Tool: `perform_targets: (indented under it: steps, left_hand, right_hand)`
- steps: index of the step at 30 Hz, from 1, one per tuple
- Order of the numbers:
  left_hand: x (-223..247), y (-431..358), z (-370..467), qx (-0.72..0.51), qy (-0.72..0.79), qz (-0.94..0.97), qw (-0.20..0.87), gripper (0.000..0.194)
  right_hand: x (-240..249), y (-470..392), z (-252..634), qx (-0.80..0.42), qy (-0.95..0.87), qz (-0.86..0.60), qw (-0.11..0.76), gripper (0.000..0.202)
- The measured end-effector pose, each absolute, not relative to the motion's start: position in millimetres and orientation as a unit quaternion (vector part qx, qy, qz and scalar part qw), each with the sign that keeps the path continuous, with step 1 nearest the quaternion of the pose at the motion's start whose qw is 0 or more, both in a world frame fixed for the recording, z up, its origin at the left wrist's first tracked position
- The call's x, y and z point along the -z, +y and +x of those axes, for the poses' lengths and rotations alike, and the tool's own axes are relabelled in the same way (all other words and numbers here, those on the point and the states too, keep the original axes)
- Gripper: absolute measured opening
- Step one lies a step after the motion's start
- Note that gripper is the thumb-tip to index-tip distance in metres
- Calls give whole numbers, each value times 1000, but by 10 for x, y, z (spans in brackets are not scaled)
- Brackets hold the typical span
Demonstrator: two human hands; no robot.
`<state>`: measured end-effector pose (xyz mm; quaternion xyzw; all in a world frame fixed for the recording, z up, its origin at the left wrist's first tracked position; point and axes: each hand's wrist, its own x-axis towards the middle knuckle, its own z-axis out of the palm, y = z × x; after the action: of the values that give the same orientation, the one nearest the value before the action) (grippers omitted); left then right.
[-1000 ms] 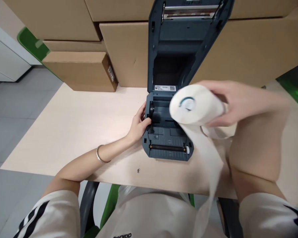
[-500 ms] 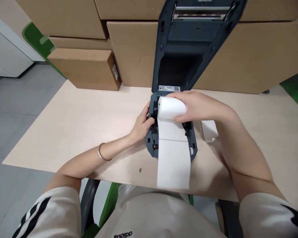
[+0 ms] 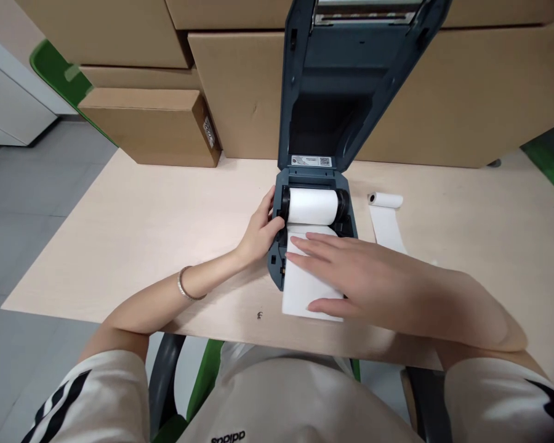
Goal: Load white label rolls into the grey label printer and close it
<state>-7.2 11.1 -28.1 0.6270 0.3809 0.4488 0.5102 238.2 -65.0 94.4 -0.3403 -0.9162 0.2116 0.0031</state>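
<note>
A dark blue-grey label printer (image 3: 316, 178) stands on the table with its lid raised. Between two black holders inside it lies a white paper roll (image 3: 313, 206), and its loose strip (image 3: 305, 295) runs toward me over the printer's front. My left hand (image 3: 261, 231) grips the printer's left side, thumb on the inner edge and fingers along the outside. Spread fingers of my right hand (image 3: 337, 271) lie over the strip, with nothing held. Whether they press on the paper is hard to tell.
A small white roll (image 3: 385, 200) with its strip unrolled lies right of the printer. Large cardboard boxes (image 3: 240, 92) line the back of the table, and a smaller carton (image 3: 143, 132) sits at back left.
My right hand has let go of the roll and moved down over the strip. The roll now sits lower between the holders, and the strip's end has drawn back toward the printer.
</note>
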Motion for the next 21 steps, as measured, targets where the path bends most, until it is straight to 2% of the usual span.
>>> perform_targets:
  steps: [6, 12, 15, 17, 19, 20, 21]
  left_hand:
    - [245, 110, -69, -446, 392, 623, 509, 89]
    - [226, 71, -8, -461, 372, 600, 538, 85]
    - [242, 62, 51, -481, 358, 562, 570, 78]
    - [251, 58, 91, -495, 342, 538, 590, 78]
    - [247, 50, 123, -509, 321, 519, 607, 76]
    - [239, 42, 134, -516, 313, 507, 615, 73]
    - [229, 34, 142, -524, 308, 495, 622, 70]
  right_hand:
    - [-894, -774, 2338, -218, -920, -325, -16, 74]
    - [-986, -643, 2431, -245, -918, -312, 13, 69]
    - [-1264, -384, 2627, -250, -888, -376, 91, 58]
    - [-1390, -120, 2818, -184, -822, -519, 146, 51]
    - [-1374, 185, 3000, -67, -740, -599, 299, 42]
    - [-1317, 335, 3065, -52, -709, -588, 385, 48]
    - [-1242, 471, 3104, -49, -695, -588, 410, 54]
